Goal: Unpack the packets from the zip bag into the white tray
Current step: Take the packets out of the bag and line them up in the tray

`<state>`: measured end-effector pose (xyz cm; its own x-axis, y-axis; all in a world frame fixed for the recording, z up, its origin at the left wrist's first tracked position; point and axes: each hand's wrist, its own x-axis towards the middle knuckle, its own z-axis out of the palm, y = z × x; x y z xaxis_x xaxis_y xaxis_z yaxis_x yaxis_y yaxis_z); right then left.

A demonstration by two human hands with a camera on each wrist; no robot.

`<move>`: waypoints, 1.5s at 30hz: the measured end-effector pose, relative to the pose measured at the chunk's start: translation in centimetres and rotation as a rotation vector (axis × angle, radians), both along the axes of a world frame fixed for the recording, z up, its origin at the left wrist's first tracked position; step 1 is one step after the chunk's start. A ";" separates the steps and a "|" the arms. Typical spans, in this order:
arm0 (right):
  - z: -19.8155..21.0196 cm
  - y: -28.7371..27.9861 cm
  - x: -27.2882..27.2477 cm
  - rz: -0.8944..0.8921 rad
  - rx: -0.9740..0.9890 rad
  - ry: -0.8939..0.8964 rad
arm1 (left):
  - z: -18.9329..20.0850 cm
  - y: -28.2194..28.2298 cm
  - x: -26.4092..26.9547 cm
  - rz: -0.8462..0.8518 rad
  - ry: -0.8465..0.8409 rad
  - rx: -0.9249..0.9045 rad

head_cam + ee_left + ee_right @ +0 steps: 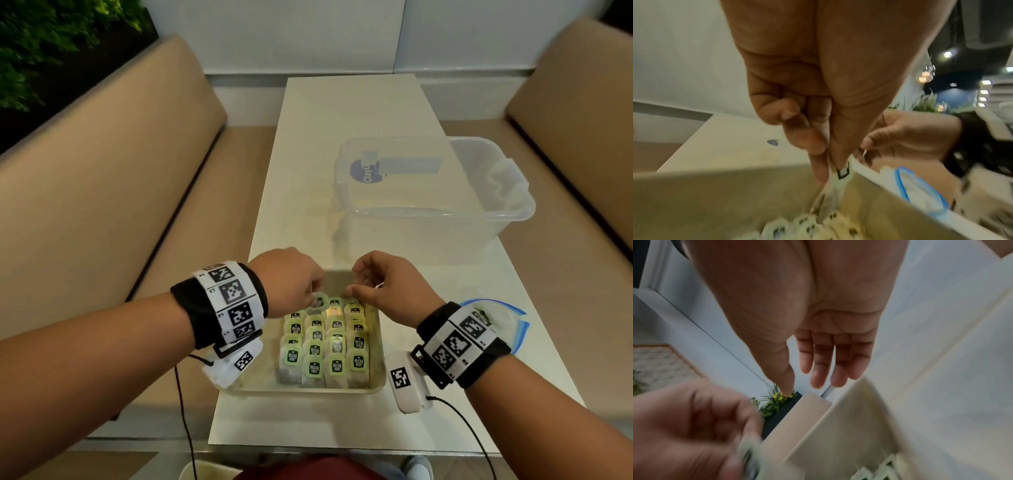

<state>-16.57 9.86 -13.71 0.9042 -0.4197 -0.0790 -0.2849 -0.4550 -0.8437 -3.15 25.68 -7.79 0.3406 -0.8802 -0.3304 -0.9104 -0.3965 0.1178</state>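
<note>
A white tray near the table's front edge holds several tea packets with green tags, set in rows. My left hand is over the tray's far left part and pinches one packet by its green tag; the bag hangs down onto the rows. My right hand hovers beside it over the tray's far edge. In the right wrist view the right hand's fingers are straight and hold nothing. The zip bag, clear with a blue seal, lies on the table right of the tray, partly under my right wrist.
A clear plastic tub stands at the back right of the narrow white table. Tan bench seats run along both sides. Cables hang from both wrist cameras toward the front edge.
</note>
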 end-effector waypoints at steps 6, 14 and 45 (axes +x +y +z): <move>-1.4 -1.9 -1.4 -0.084 -0.157 0.191 | -4.4 1.2 -1.2 -0.210 0.048 0.462; -2.7 -1.1 -2.1 -0.044 -0.002 0.316 | -8.2 -0.2 -0.9 -0.287 0.035 0.622; -3.0 -15.8 -12.9 0.134 -0.442 0.561 | -7.4 -20.1 -14.7 0.052 0.220 0.133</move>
